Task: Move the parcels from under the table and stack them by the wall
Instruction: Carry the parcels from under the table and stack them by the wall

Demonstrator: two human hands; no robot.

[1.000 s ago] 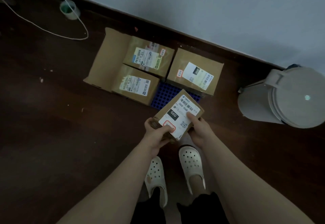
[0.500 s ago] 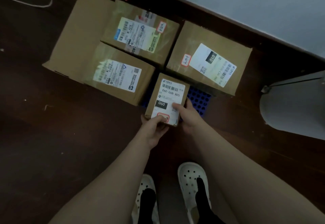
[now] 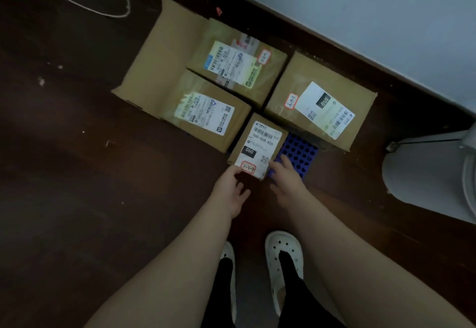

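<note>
**Seating the small parcel at the near edge of the group by the wall**

Head view. The small parcel (image 3: 257, 147) lies label up at the near side of the group. Its left side is just beside the near-left parcel (image 3: 206, 114), and its far-right corner is near the large right parcel (image 3: 319, 106). It appears to rest on the left part of the blue perforated tray (image 3: 300, 152), whose holes show to its right. These other parcels stand between it and the wall (image 3: 360, 6).

The left grip (image 3: 229, 188) is open: the thumb touches the near-left corner by the red-edged sticker, and the other fingers are loosely curled and hold nothing. The right grip (image 3: 286, 175) is also open, with straight fingers along the parcel's near-right edge, over the tray. Neither grip encloses the parcel.

The step in hand is judged to be placement and release. To do it well:

- Press with flat fingers until the parcel's sides sit square against its neighbours.
- Confirm that the base sits flat and does not overhang the tray's near edge.
- Lift both grips clear toward the near side, without dragging the label.

A box this small is probably light and may skew as the fingers leave it.
</note>
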